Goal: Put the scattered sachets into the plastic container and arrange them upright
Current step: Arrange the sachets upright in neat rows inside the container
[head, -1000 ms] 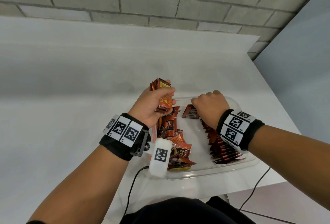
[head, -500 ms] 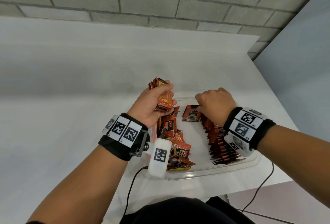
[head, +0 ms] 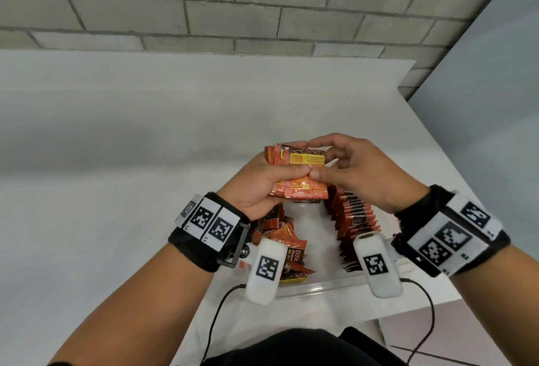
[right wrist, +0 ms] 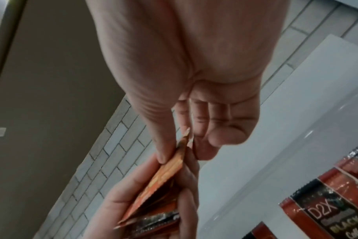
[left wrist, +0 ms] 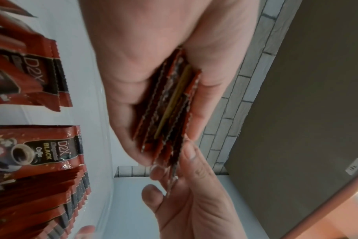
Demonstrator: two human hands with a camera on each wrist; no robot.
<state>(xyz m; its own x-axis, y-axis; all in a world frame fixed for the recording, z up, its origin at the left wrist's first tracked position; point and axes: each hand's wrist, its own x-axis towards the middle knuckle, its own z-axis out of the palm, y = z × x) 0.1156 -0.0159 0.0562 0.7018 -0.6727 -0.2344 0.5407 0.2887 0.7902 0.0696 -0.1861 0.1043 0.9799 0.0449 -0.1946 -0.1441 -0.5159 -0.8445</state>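
Note:
My left hand (head: 264, 183) grips a stack of orange-red coffee sachets (head: 300, 173) above the clear plastic container (head: 320, 287). My right hand (head: 347, 167) has come to the stack and pinches its right side between thumb and fingers. In the left wrist view the sachet stack (left wrist: 170, 111) sits edge-on in my palm, with the right hand's fingertips (left wrist: 189, 153) on its end. The right wrist view shows my right thumb and fingers pinching a sachet (right wrist: 174, 160). A row of upright sachets (head: 353, 219) lines the container's right side. Loose sachets (head: 288, 252) lie on its left side.
The container sits on a white table (head: 116, 176) close to its front right corner. A grey brick wall (head: 233, 0) runs behind the table. Cables (head: 215, 313) hang from both wrist cameras over the front edge.
My right hand has lifted off the upright row in the container and moved up and left to the stack in my left hand, which it now pinches.

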